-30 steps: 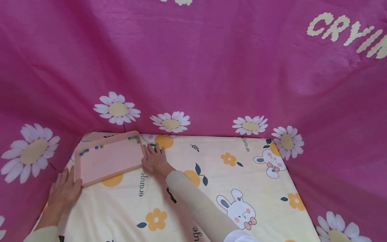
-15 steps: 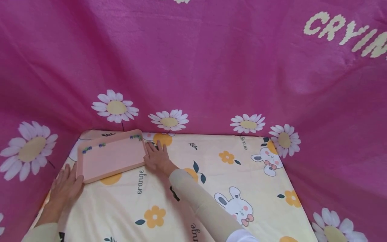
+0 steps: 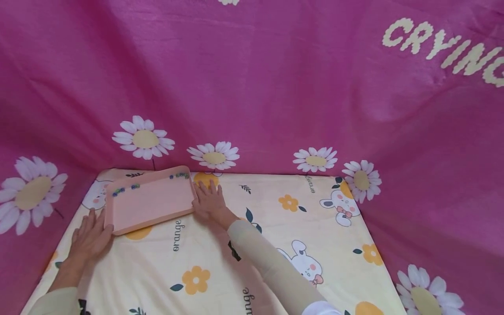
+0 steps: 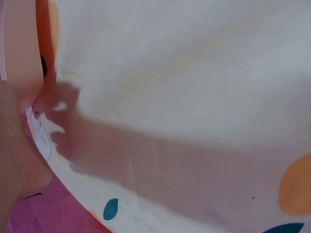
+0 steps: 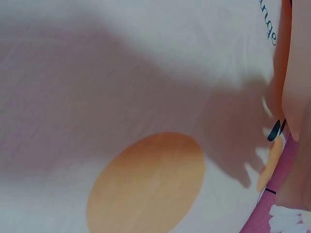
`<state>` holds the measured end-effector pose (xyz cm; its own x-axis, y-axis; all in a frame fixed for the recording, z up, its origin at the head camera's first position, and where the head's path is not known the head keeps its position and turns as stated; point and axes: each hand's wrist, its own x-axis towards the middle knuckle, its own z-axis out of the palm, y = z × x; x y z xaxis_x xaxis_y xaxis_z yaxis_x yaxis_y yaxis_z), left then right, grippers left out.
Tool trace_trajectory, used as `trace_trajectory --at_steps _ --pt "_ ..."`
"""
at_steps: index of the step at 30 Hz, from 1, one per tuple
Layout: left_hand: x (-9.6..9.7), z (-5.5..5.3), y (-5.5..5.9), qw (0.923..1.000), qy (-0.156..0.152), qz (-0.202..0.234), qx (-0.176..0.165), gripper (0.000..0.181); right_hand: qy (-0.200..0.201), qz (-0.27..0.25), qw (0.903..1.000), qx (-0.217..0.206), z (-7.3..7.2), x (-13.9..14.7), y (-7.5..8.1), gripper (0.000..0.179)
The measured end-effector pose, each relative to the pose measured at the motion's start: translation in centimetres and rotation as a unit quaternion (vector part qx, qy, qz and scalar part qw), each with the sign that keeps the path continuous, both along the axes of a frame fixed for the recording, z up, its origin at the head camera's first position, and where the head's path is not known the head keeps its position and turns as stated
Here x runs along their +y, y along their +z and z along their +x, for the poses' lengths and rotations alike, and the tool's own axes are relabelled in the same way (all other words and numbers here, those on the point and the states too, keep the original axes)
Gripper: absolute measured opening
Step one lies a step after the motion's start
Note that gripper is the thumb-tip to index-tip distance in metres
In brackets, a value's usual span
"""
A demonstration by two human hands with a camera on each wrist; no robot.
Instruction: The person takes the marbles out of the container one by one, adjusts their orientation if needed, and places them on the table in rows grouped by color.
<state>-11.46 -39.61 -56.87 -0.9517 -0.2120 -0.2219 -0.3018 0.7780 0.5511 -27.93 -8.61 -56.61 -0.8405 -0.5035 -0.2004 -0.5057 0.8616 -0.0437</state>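
Note:
A shallow pink rectangular tray [image 3: 153,203] sits at the far left of the patterned cloth. Several small blue and green marble-like balls [image 3: 118,191] lie along its far side, in clusters at the left, left of middle and far right corner. My left hand [image 3: 91,234] touches the tray's left end, thumb at the near corner, fingers extended. At the right end, my right hand [image 3: 210,202] rests with spread fingers against the wall. Each wrist view catches only part of a hand and a tray wall [image 4: 22,43] at the frame's edge; the fingertips are hidden there.
A cream cloth [image 3: 220,245] printed with oranges, flowers and rabbits covers the surface. Magenta fabric [image 3: 252,87] with daisies hangs behind it and along both sides. The tray's far right corner lies close to the back fabric.
The tray has slid to the right over the cloth, both hands moving along with it. The balls have shifted slightly along the far side. The head view has turned a little.

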Motion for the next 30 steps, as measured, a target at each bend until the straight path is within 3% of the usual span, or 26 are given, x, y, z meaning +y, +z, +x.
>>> trace_trajectory --at_steps 9,16,23,30 --pt "1.6 -0.5 0.5 0.9994 -0.025 -0.015 0.018 0.071 -0.005 -0.012 0.9999 -0.001 0.4 2.4 0.9 0.060" --pt "3.0 -0.7 1.2 0.9991 -0.036 -0.001 0.022 0.071 -0.007 -0.023 0.9997 0.005 0.7 4.2 1.2 0.060" --pt "4.3 -1.3 1.8 0.9978 -0.065 0.001 0.017 0.071 -0.025 -0.036 0.9990 -0.011 0.8 6.1 0.6 0.059" --pt "5.8 -2.1 1.8 0.9964 -0.081 -0.013 0.024 0.071 -0.034 -0.067 0.9972 -0.005 1.0 8.5 0.4 0.060"
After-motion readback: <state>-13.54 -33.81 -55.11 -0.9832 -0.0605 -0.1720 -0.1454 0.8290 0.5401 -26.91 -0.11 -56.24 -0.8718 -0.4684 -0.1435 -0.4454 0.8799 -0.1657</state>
